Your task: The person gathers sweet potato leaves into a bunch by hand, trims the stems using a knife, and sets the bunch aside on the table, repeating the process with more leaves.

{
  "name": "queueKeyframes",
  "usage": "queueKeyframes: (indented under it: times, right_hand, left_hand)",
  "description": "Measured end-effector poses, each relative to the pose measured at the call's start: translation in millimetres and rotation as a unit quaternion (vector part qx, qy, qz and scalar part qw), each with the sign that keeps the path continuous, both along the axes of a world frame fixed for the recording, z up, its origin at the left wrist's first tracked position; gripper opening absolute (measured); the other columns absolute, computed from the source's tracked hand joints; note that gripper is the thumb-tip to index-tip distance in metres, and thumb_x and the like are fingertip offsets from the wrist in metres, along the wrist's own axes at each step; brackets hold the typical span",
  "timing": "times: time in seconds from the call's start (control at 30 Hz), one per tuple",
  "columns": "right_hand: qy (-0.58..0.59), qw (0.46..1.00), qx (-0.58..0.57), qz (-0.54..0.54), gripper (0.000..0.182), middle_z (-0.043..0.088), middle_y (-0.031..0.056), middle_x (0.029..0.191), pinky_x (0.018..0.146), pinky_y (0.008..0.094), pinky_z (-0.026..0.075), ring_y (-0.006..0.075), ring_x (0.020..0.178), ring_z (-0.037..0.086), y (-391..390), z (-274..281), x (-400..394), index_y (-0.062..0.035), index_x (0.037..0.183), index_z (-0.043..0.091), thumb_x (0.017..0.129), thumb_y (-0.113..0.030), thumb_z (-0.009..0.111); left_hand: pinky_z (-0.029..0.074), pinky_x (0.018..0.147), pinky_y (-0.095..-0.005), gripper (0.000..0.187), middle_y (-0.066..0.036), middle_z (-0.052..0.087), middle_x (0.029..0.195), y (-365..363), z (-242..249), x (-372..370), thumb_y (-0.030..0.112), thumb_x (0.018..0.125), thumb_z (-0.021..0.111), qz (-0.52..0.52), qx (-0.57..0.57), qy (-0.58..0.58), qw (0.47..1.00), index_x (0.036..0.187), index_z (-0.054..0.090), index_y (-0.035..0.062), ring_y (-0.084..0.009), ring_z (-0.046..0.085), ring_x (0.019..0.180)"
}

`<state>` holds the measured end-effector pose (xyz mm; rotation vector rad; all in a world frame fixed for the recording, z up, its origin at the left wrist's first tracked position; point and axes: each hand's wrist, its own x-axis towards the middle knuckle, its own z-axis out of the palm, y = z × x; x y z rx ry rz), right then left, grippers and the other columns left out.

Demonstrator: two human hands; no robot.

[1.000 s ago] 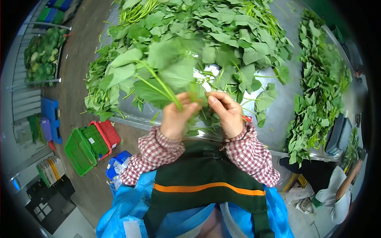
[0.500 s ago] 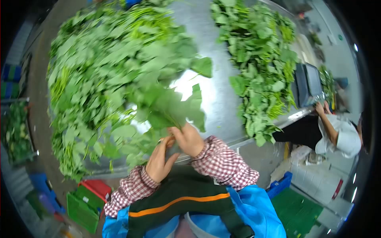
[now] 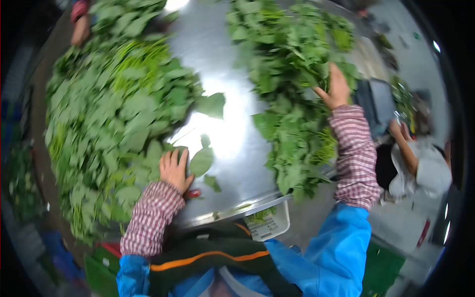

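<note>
A broad pile of leafy greens (image 3: 114, 114) covers the left side of the metal table (image 3: 198, 44), its leaves wide and its stems pale green. My left hand (image 3: 174, 169) lies on the lower right edge of that pile with fingers spread, holding nothing. Over the long right-hand row of greens (image 3: 292, 104), my right hand (image 3: 337, 88) touches the stems and leaves. Its fingers are stretched out and the thumb stands apart. Beside my left hand are a few loose leaves (image 3: 201, 161) and a small red object (image 3: 193, 194) whose kind I cannot make out.
A white basket (image 3: 271, 222) with some greens stands under the table's front edge. Another person's hand (image 3: 80, 30) is at the upper left. To the right, a co-worker in white (image 3: 420, 163) is near a dark box-like device (image 3: 378, 106). Green crates (image 3: 101, 272) sit lower left.
My right hand has moved from the middle to the right-hand row, and the bunch is no longer in it. My left hand has shifted left onto the pile. Another person's hand has appeared.
</note>
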<state>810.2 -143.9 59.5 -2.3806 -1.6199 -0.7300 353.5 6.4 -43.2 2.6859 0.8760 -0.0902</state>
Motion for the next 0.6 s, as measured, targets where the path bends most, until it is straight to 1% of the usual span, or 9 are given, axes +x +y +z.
queueKeyframes:
  times: [0.07, 0.1, 0.2, 0.3, 0.33, 0.4, 0.43, 0.53, 0.6]
  right_hand:
    - [0.035, 0.999, -0.035, -0.023, 0.069, 0.045, 0.0206, 0.121, 0.093, 0.0365, 0.036, 0.0336, 0.110, 0.045, 1, -34, 17, 0.0015, 0.125, 0.037, 0.068, -0.020, 0.070]
    - [0.124, 0.992, 0.000, -0.020, 0.066, 0.045, 0.0202, 0.121, 0.094, 0.0354, 0.035, 0.0312, 0.111, 0.045, 12, -30, -6, 0.0021, 0.125, 0.037, 0.070, -0.017, 0.068]
    - [0.371, 0.915, 0.155, 0.016, 0.046, 0.049, 0.0189, 0.115, 0.090, 0.0317, 0.038, 0.0240, 0.106, 0.049, 19, -26, -90, 0.0031, 0.118, 0.044, 0.076, -0.006, 0.060]
    - [0.491, 0.865, 0.011, 0.107, 0.016, 0.059, 0.0126, 0.091, 0.078, 0.0286, 0.043, 0.0201, 0.086, 0.056, 37, -18, -219, -0.0001, 0.093, 0.058, 0.078, -0.003, 0.056]
    - [0.542, 0.824, -0.066, 0.151, 0.014, 0.060, 0.0107, 0.085, 0.075, 0.0313, 0.044, 0.0237, 0.082, 0.057, 41, -31, -265, -0.0027, 0.090, 0.060, 0.077, -0.005, 0.058]
    - [0.504, 0.749, -0.177, 0.390, 0.020, 0.059, 0.0104, 0.084, 0.071, 0.0395, 0.043, 0.0298, 0.080, 0.054, 53, -95, -343, -0.0048, 0.092, 0.059, 0.072, -0.007, 0.061]
    - [0.418, 0.778, -0.167, 0.438, 0.024, 0.057, 0.0099, 0.089, 0.073, 0.0392, 0.041, 0.0279, 0.084, 0.052, 60, -107, -381, -0.0061, 0.093, 0.058, 0.069, -0.006, 0.059]
    - [0.348, 0.814, -0.248, 0.393, 0.029, 0.055, 0.0095, 0.093, 0.074, 0.0388, 0.039, 0.0274, 0.086, 0.050, 72, -130, -440, -0.0070, 0.095, 0.057, 0.066, -0.006, 0.058]
    - [0.403, 0.793, -0.232, 0.394, 0.030, 0.054, 0.0106, 0.092, 0.074, 0.0387, 0.039, 0.0285, 0.085, 0.050, 73, -110, -437, -0.0069, 0.095, 0.057, 0.065, -0.006, 0.058]
  left_hand:
    - [0.028, 0.094, -0.0436, 0.063, -0.015, 0.044, 0.113, 9, -3, -29, 0.021, 0.063, 0.069, 0.046, -0.026, 0.039, 0.998, 0.120, 0.043, 0.0088, -0.0321, 0.039, 0.108]
    - [0.033, 0.088, -0.0417, 0.045, -0.013, 0.052, 0.099, 13, -16, -56, 0.016, 0.065, 0.066, 0.030, 0.040, 0.027, 0.998, 0.107, 0.051, 0.0069, -0.0291, 0.046, 0.098]
    - [0.038, 0.081, -0.0396, 0.027, -0.012, 0.057, 0.083, 22, -15, -152, 0.009, 0.066, 0.061, 0.122, 0.044, 0.016, 0.991, 0.092, 0.058, 0.0049, -0.0280, 0.052, 0.084]
    - [0.039, 0.080, -0.0405, 0.029, -0.013, 0.058, 0.089, 30, -4, -253, 0.009, 0.066, 0.064, 0.298, 0.020, 0.044, 0.954, 0.094, 0.057, 0.0026, -0.0308, 0.053, 0.087]
    - [0.038, 0.082, -0.0407, 0.034, -0.014, 0.058, 0.094, 36, -2, -280, 0.011, 0.067, 0.066, 0.352, 0.001, 0.058, 0.934, 0.098, 0.056, 0.0022, -0.0314, 0.052, 0.091]
    - [0.036, 0.087, -0.0408, 0.051, -0.015, 0.053, 0.106, 39, 22, -294, 0.017, 0.067, 0.068, 0.368, 0.102, 0.100, 0.919, 0.112, 0.049, 0.0026, -0.0326, 0.046, 0.101]
    - [0.034, 0.089, -0.0408, 0.063, -0.016, 0.047, 0.114, 37, 25, -299, 0.020, 0.067, 0.070, 0.382, 0.141, 0.086, 0.909, 0.122, 0.041, 0.0034, -0.0338, 0.041, 0.107]
    - [0.034, 0.088, -0.0424, 0.052, -0.018, 0.048, 0.111, 24, 47, -281, 0.014, 0.069, 0.064, 0.352, 0.183, -0.100, 0.912, 0.116, 0.044, 0.0008, -0.0351, 0.044, 0.103]
    - [0.035, 0.086, -0.0435, 0.045, -0.018, 0.050, 0.107, 2, 50, -263, 0.008, 0.068, 0.059, 0.312, 0.150, -0.169, 0.923, 0.110, 0.047, 0.0008, -0.0353, 0.046, 0.100]
